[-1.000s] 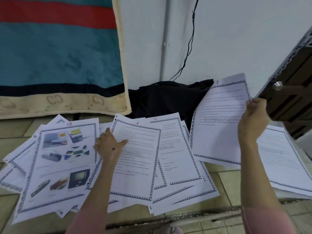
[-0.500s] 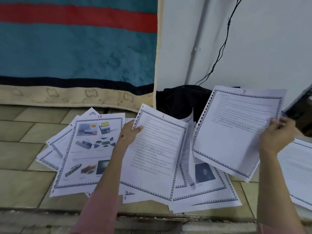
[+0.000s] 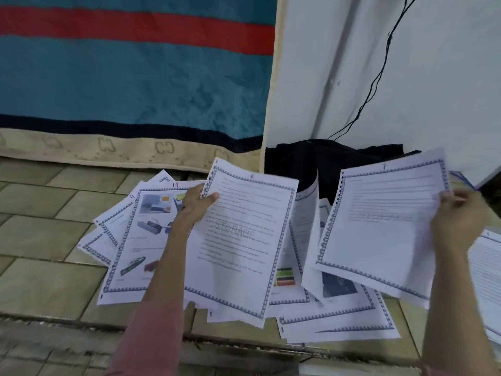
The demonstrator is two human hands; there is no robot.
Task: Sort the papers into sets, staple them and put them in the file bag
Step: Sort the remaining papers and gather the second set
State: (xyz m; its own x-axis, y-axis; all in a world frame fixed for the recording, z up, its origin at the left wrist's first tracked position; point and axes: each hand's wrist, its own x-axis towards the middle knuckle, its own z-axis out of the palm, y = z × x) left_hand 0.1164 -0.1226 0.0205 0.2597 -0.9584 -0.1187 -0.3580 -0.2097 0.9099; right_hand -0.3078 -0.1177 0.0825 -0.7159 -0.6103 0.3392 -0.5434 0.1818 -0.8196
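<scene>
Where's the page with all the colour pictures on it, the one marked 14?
Page 14 lies flat on the tiled surface, left of centre, just left of the left hand and partly under its forearm.

You have one view only, from the head camera: it looks forward and down over your forearms from close range. Your left hand [image 3: 195, 204] sits left of centre, your right hand [image 3: 458, 213] at the right edge. Beyond both hands the wall [image 3: 433, 77] fills the upper frame.
</scene>
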